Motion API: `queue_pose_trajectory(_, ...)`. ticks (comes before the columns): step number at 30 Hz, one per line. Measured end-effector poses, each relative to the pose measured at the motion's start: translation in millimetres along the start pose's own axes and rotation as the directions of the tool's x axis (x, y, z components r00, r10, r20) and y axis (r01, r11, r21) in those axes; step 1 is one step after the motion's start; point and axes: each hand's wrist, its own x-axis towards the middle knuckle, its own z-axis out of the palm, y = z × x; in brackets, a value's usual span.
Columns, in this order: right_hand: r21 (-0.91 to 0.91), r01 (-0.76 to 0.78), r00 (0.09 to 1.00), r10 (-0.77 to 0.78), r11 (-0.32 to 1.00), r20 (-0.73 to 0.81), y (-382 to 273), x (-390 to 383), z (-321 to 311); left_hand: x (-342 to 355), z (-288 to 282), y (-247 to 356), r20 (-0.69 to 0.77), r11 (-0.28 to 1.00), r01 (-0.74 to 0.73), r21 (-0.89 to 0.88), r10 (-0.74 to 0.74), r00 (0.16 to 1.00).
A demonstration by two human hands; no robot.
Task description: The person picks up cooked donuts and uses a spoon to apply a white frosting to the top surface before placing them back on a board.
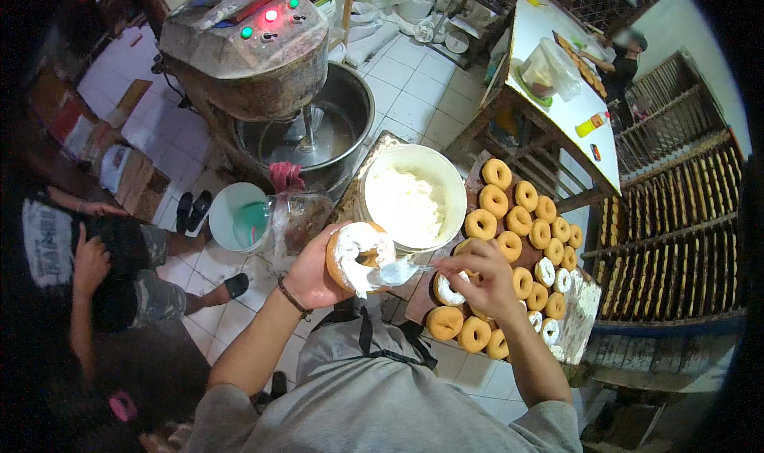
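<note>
My left hand [309,276] is wrapped round the side of a ring doughnut [334,262], whose face carries thick white cream. Pinched in my right hand [487,276] is a cream-smeared spoon [395,273], its head touching the lower right of the doughnut's face. Just beyond both hands stands a white bucket [426,244] with white cream [407,202] inside. To the right, partly under my right hand, a dark tray holds rows of plain doughnuts [495,202]. Several doughnuts there have white tops, such as a coated doughnut [562,281].
A large dough mixer [247,63] with a metal bowl [362,107] stands far left, beside a pail [231,238] of greenish liquid. A seated person [119,254] is at left. Another person [621,71] works by the white table [569,119]. Racks of doughnuts [668,238] line the right.
</note>
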Motion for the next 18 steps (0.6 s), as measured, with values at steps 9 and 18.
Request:
queue_pose_trajectory(9,0.018,-0.024,0.999,0.025,1.000,-0.043,-7,7,-13,4,19,-2,-0.092,0.970,0.102,0.220,-0.084,0.992)
queue_pose_trajectory(18,0.149,-0.179,0.961,0.205,0.973,-0.185,18,-37,-25,21,36,-34,-0.068,0.952,0.143,0.270,-0.130,0.989)
